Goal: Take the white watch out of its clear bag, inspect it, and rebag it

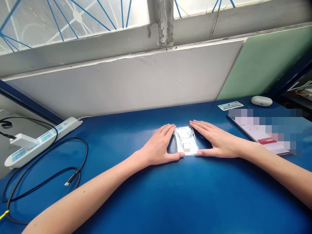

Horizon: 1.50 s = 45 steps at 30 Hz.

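A small clear plastic packet [186, 140] with white parts inside lies flat on the blue table [170, 201], in the middle of the view. My left hand [158, 146] lies flat against the packet's left edge, fingers stretched out and together, thumb touching the near corner. My right hand [215, 141] mirrors it on the right edge, fingers straight, thumb at the near right corner. Both hands frame the packet between them and hold nothing.
A white power strip [41, 140] with a white plug sits at the far left, with black cables [48, 175] looping beside it. A white earbud case [261, 100], a small label card [230, 105] and a printed sheet [263, 136] lie at the right. A white board stands behind.
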Available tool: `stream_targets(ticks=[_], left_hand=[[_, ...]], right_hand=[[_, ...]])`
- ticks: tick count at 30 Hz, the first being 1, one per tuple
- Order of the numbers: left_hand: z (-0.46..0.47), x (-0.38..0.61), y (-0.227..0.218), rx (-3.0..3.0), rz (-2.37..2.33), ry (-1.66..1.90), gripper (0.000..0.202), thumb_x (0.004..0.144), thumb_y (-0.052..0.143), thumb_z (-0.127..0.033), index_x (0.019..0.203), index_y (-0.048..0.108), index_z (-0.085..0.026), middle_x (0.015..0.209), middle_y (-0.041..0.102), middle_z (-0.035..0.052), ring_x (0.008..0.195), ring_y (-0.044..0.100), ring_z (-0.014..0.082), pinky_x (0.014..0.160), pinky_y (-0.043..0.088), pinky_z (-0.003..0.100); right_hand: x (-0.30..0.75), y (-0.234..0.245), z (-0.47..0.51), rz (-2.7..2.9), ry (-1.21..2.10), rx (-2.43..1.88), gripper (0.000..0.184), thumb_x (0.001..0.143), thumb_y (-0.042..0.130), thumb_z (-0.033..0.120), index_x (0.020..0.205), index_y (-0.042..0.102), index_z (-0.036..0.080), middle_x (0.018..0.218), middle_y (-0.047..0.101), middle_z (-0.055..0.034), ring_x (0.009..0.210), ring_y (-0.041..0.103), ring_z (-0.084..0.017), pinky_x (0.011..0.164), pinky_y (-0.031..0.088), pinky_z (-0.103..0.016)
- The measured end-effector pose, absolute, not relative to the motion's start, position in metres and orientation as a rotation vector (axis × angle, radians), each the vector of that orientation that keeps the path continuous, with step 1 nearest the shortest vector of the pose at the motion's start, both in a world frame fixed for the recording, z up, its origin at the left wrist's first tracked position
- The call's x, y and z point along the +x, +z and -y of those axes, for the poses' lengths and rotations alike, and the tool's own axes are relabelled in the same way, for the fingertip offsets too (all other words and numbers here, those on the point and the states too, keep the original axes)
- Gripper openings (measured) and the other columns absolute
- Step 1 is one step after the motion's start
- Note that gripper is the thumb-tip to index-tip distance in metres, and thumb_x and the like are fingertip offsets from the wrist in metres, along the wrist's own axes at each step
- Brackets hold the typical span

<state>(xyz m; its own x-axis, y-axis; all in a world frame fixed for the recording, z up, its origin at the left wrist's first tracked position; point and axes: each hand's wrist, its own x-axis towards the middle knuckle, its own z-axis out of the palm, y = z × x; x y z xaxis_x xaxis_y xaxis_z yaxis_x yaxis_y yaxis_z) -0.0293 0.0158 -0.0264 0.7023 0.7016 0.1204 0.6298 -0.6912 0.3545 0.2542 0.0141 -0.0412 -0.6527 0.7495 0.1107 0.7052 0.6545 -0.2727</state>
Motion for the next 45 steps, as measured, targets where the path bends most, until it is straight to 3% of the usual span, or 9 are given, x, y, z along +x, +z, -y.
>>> stream_targets(ticks=[7,18,20,24,27,31,34,38,45], left_hand=[[-0.015,-0.028,-0.025,2.603,-1.099,0.394,0.102,0.074,0.071,-0.071,0.149,0.036,-0.011,0.151,0.043,0.0231,0.141,0.040,0.0389,0.115,0.036,0.054],[-0.018,-0.030,-0.028,2.659,-0.989,0.435,0.090,0.081,0.069,-0.060,0.148,0.036,-0.011,0.153,0.043,0.0210,0.143,0.038,0.0364,0.118,0.032,0.052],[-0.017,-0.030,-0.028,2.667,-0.995,0.411,0.086,0.083,0.066,-0.055,0.150,0.034,-0.011,0.156,0.039,0.0214,0.145,0.035,0.0357,0.119,0.031,0.052],[-0.016,-0.031,-0.028,2.655,-1.067,0.367,0.080,0.090,0.059,-0.046,0.152,0.029,-0.006,0.161,0.028,0.0250,0.150,0.026,0.0355,0.120,0.030,0.052],[-0.016,-0.031,-0.030,2.651,-1.094,0.387,0.065,0.096,0.049,-0.039,0.150,0.033,-0.005,0.160,0.029,0.0248,0.150,0.027,0.0346,0.120,0.031,0.052],[-0.017,-0.031,-0.033,2.647,-1.110,0.443,0.050,0.102,0.033,-0.028,0.146,0.040,-0.006,0.157,0.036,0.0219,0.147,0.033,0.0306,0.121,0.032,0.049],[-0.017,-0.031,-0.033,2.636,-1.106,0.431,0.052,0.104,0.035,-0.039,0.146,0.042,-0.009,0.156,0.039,0.0206,0.146,0.034,0.0315,0.120,0.033,0.051],[-0.018,-0.031,-0.030,2.652,-1.079,0.352,0.075,0.093,0.055,-0.058,0.150,0.040,-0.011,0.158,0.036,0.0211,0.148,0.029,0.0360,0.120,0.029,0.053],[-0.020,-0.029,-0.024,2.655,-1.069,0.191,0.079,0.091,0.057,-0.061,0.155,0.034,-0.022,0.162,0.033,0.0116,0.150,0.025,0.0353,0.120,0.025,0.055]], right_hand=[[0.255,-0.041,-0.015,2.661,0.299,-1.176,0.101,0.084,0.059,0.067,0.159,0.023,0.010,0.161,0.031,-0.0244,0.147,0.029,-0.043,0.114,0.036,-0.062],[0.256,-0.043,-0.016,2.676,0.261,-1.170,0.102,0.083,0.060,0.069,0.158,0.023,0.010,0.162,0.030,-0.0232,0.148,0.029,-0.041,0.115,0.036,-0.059],[0.255,-0.043,-0.017,2.655,0.232,-1.165,0.093,0.087,0.057,0.065,0.155,0.030,0.009,0.160,0.034,-0.0231,0.146,0.033,-0.040,0.114,0.038,-0.058],[0.250,-0.043,-0.017,2.489,0.166,-1.190,0.053,0.098,0.047,0.048,0.137,0.053,0.012,0.140,0.059,-0.0204,0.128,0.056,-0.034,0.104,0.049,-0.052],[0.248,-0.042,-0.017,2.384,0.128,-1.175,0.034,0.099,0.049,0.039,0.120,0.063,0.017,0.121,0.070,-0.0153,0.110,0.066,-0.030,0.093,0.055,-0.047],[0.247,-0.041,-0.015,2.349,0.110,-1.120,0.023,0.098,0.051,0.032,0.110,0.066,0.018,0.108,0.074,-0.0123,0.098,0.069,-0.027,0.086,0.056,-0.043],[0.246,-0.040,-0.013,2.372,0.111,-1.062,0.021,0.098,0.051,0.030,0.109,0.066,0.019,0.102,0.074,-0.0109,0.091,0.069,-0.026,0.080,0.056,-0.040],[0.244,-0.040,-0.012,2.413,0.124,-0.996,0.022,0.098,0.051,0.028,0.112,0.066,0.019,0.097,0.074,-0.0101,0.087,0.069,-0.025,0.077,0.055,-0.039],[0.248,-0.036,-0.013,2.543,0.235,-1.032,0.057,0.094,0.056,0.044,0.143,0.049,0.015,0.141,0.056,-0.0193,0.129,0.054,-0.034,0.103,0.049,-0.050]])
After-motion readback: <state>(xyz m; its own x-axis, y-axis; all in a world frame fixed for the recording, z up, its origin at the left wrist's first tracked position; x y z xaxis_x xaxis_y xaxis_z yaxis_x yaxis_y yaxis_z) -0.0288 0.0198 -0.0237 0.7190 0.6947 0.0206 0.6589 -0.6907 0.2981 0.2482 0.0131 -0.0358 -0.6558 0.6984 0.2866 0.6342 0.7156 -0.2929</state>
